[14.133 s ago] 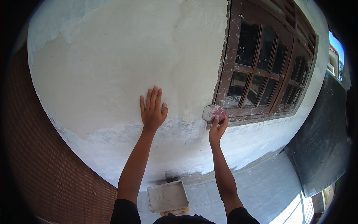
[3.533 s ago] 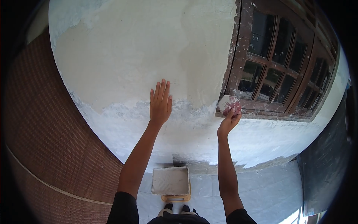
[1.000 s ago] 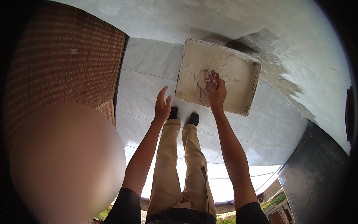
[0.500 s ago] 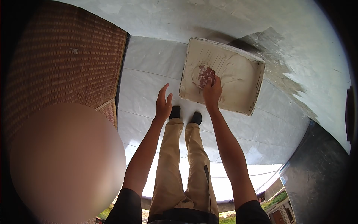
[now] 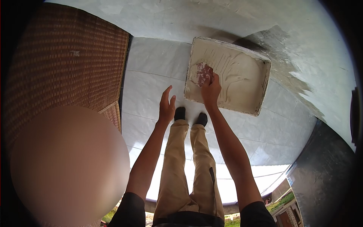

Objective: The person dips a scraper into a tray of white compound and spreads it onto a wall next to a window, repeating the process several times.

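My right hand (image 5: 211, 90) is closed around a flat reddish-brown scraper (image 5: 205, 73), whose face is smeared with pale paste. Hand and scraper are over the left half of a shallow rectangular tray (image 5: 265, 89). A creamy, plaster-like paste (image 5: 242, 81) covers the tray's bottom, marked with ridges and streaks. The scraper's lower edge seems to touch the paste, though my fingers partly hide it. My left hand (image 5: 166, 108) hangs in the air to the left of the tray, fingers apart, with nothing in it.
Behind the tray rises a grey wall (image 5: 162, 19) with a darker damp-looking patch (image 5: 272, 41). A woven brown panel (image 5: 75, 56) stands at left, and a dark panel (image 5: 321, 174) at right. My feet (image 5: 191, 115) are on grey floor tiles (image 5: 147, 90) close to the tray. A large blurred round area covers the lower left.
My right hand has moved the scraper a little to the left across the paste. My left hand keeps nearly the same pose. The whole view has shifted slightly.
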A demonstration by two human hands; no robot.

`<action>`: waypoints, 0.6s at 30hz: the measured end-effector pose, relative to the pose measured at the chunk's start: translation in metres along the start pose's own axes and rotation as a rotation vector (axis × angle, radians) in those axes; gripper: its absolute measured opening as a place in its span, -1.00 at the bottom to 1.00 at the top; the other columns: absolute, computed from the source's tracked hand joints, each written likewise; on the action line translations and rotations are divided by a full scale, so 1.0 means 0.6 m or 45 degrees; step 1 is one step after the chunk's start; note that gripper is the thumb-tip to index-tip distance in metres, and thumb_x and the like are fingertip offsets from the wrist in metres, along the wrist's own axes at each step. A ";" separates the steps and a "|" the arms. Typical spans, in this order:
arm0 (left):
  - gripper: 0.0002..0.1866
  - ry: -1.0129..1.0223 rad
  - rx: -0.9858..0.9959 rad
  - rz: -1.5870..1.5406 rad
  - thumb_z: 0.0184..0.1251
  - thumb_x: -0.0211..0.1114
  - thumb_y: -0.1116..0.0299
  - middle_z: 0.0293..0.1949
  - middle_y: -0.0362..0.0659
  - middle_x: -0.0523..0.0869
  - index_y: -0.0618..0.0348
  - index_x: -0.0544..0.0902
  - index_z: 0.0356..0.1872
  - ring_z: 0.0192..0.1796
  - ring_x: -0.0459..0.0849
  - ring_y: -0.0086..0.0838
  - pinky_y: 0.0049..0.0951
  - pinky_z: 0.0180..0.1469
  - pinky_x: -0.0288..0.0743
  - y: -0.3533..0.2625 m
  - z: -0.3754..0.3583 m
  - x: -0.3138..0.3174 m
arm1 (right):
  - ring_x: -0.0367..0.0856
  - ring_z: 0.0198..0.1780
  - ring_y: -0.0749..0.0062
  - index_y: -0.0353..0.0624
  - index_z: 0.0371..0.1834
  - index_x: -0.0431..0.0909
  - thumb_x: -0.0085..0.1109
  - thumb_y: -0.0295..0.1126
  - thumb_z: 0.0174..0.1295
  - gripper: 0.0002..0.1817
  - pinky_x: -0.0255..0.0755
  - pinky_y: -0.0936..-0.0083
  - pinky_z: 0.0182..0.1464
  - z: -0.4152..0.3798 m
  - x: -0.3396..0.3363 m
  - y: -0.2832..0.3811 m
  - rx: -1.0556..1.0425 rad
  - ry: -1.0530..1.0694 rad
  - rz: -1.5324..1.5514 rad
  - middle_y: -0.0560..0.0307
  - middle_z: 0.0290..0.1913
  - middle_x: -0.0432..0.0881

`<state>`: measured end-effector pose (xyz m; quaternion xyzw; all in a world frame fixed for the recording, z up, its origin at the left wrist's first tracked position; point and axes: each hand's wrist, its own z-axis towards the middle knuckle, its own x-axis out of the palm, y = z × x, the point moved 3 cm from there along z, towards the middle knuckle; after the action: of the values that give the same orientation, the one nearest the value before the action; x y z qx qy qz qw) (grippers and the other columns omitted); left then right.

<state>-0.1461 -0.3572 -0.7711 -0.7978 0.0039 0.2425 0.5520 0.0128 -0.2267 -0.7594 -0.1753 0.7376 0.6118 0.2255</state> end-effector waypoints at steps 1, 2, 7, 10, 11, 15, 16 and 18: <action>-0.54 -0.001 0.006 -0.004 0.44 0.02 0.44 0.33 0.08 0.44 0.28 0.35 0.34 0.41 0.37 -0.11 -0.24 0.44 0.19 0.000 -0.001 -0.001 | 0.71 -0.11 -0.04 -0.37 0.05 0.49 0.08 -0.45 0.33 -0.72 0.52 0.28 -0.08 0.001 0.006 0.000 -0.011 -0.054 0.010 -0.24 -0.15 0.69; -0.54 -0.002 0.013 -0.008 0.44 0.02 0.44 0.33 0.08 0.44 0.28 0.35 0.34 0.41 0.37 -0.11 -0.24 0.44 0.19 0.000 -0.001 -0.003 | 0.72 -0.15 0.05 -0.34 0.05 0.50 0.10 -0.40 0.35 -0.71 0.52 0.30 -0.11 0.003 0.010 -0.001 -0.024 -0.107 0.020 -0.18 -0.18 0.70; -0.54 0.002 -0.014 -0.012 0.45 0.02 0.44 0.33 0.08 0.43 0.28 0.35 0.35 0.42 0.36 -0.13 -0.24 0.44 0.19 0.007 -0.004 -0.005 | 0.71 -0.13 0.08 -0.35 0.07 0.49 0.10 -0.40 0.36 -0.70 0.51 0.33 -0.08 -0.001 0.014 -0.007 0.047 -0.108 0.011 -0.17 -0.16 0.70; -0.53 0.006 -0.031 -0.017 0.45 0.02 0.44 0.34 0.08 0.43 0.28 0.35 0.35 0.42 0.36 -0.14 -0.24 0.45 0.18 0.005 -0.008 -0.003 | 0.71 -0.12 0.04 -0.37 0.06 0.49 0.09 -0.42 0.34 -0.70 0.52 0.32 -0.06 -0.003 0.012 0.001 0.112 -0.102 0.071 -0.20 -0.12 0.69; -0.53 0.009 -0.036 -0.022 0.45 0.02 0.44 0.34 0.08 0.43 0.28 0.35 0.35 0.42 0.36 -0.14 -0.24 0.45 0.18 0.004 -0.009 -0.003 | 0.71 -0.10 -0.03 -0.39 0.06 0.48 0.08 -0.44 0.33 -0.70 0.52 0.28 -0.06 -0.004 0.012 0.003 0.146 -0.099 0.136 -0.25 -0.10 0.68; -0.53 0.023 -0.052 -0.015 0.45 0.01 0.44 0.34 0.07 0.43 0.28 0.34 0.36 0.42 0.35 -0.14 -0.24 0.45 0.17 0.000 -0.011 -0.003 | 0.67 -0.14 0.29 -0.37 0.08 0.49 0.08 -0.39 0.39 -0.69 0.48 0.45 -0.06 0.010 0.023 -0.015 0.115 -0.110 0.138 -0.07 -0.15 0.68; -0.53 0.022 -0.060 -0.015 0.45 0.01 0.44 0.34 0.07 0.43 0.28 0.34 0.36 0.42 0.35 -0.15 -0.24 0.45 0.17 0.000 -0.012 -0.004 | 0.66 -0.16 0.32 -0.37 0.09 0.49 0.07 -0.40 0.39 -0.70 0.48 0.46 -0.07 0.013 0.023 -0.014 0.135 -0.113 0.140 -0.05 -0.16 0.68; -0.53 0.022 -0.064 -0.011 0.45 0.01 0.44 0.34 0.07 0.43 0.27 0.34 0.36 0.43 0.35 -0.15 -0.24 0.45 0.17 -0.002 -0.012 -0.007 | 0.65 -0.18 0.35 -0.36 0.09 0.49 0.07 -0.40 0.39 -0.70 0.47 0.47 -0.08 0.018 0.026 -0.011 0.157 -0.119 0.147 -0.03 -0.17 0.68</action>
<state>-0.1466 -0.3644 -0.7667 -0.8135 -0.0008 0.2334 0.5326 0.0049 -0.2170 -0.7750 -0.0896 0.7716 0.5846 0.2343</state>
